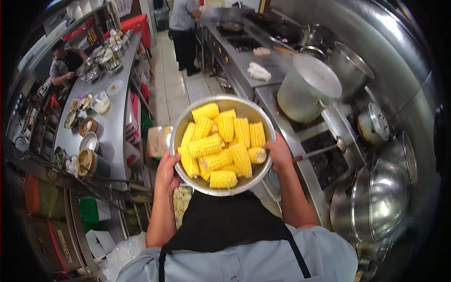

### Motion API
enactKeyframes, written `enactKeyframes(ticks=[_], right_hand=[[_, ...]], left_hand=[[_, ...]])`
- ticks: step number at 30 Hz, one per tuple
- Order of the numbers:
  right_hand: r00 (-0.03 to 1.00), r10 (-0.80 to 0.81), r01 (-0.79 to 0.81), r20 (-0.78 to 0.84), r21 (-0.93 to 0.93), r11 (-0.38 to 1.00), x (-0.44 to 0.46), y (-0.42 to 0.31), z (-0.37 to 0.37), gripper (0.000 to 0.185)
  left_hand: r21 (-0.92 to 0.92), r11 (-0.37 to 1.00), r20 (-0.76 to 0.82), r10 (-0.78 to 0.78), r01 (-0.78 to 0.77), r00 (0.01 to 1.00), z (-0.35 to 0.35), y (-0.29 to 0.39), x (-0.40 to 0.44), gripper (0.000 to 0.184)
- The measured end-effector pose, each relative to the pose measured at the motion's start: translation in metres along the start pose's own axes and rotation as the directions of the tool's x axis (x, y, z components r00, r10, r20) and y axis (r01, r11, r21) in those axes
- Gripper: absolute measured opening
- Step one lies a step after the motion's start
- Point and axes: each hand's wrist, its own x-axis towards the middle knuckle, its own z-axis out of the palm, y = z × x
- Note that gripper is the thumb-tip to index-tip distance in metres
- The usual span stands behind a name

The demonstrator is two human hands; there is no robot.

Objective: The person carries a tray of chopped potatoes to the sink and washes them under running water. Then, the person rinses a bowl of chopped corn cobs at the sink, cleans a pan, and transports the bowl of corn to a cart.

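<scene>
A round metal bowl is held up in front of my black apron, between both hands. Cut pieces of yellow corn on the cob fill it in a loose pile. My left hand grips the bowl's rim at the lower left, thumb over the edge. On the opposite side, my right hand holds the rim with the thumb on top. The fingers beneath the bowl are hidden. To the right of the bowl, a large steaming pot stands on the stove.
A steel counter with bowls and containers runs along the left. Burners and a long-handled ladle lie at right, near stacked steel bowls. A tiled aisle leads ahead; one person stands at its far end, another behind the counter.
</scene>
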Motion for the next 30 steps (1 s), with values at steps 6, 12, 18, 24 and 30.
enactKeyframes(ticks=[6,12,18,24,30], right_hand=[[0.998,0.062,-0.063,0.012,0.074,0.995,0.016,-0.002,-0.006,0.061],[0.996,0.086,-0.081,-0.024,0.151,0.985,0.005,-0.005,-0.020,0.064],[0.990,0.109,-0.098,-0.092,0.117,0.988,0.002,0.001,-0.031,0.060],[0.984,0.123,-0.107,-0.126,0.126,0.986,0.000,0.010,-0.022,0.058],[0.981,0.127,-0.111,-0.148,0.116,0.987,0.013,0.028,-0.017,0.051]], left_hand=[[-0.024,1.000,-0.029,0.012,-0.012,1.000,0.012,0.004,0.022,0.041],[0.027,0.999,0.015,-0.017,0.016,1.000,0.037,0.007,0.041,0.040],[0.037,0.997,0.096,-0.075,0.071,0.993,0.030,0.000,0.064,0.040],[0.087,0.994,0.119,-0.072,0.062,0.990,0.029,0.011,0.069,0.040],[0.099,0.991,0.129,-0.107,0.094,0.986,0.021,0.017,0.078,0.037]])
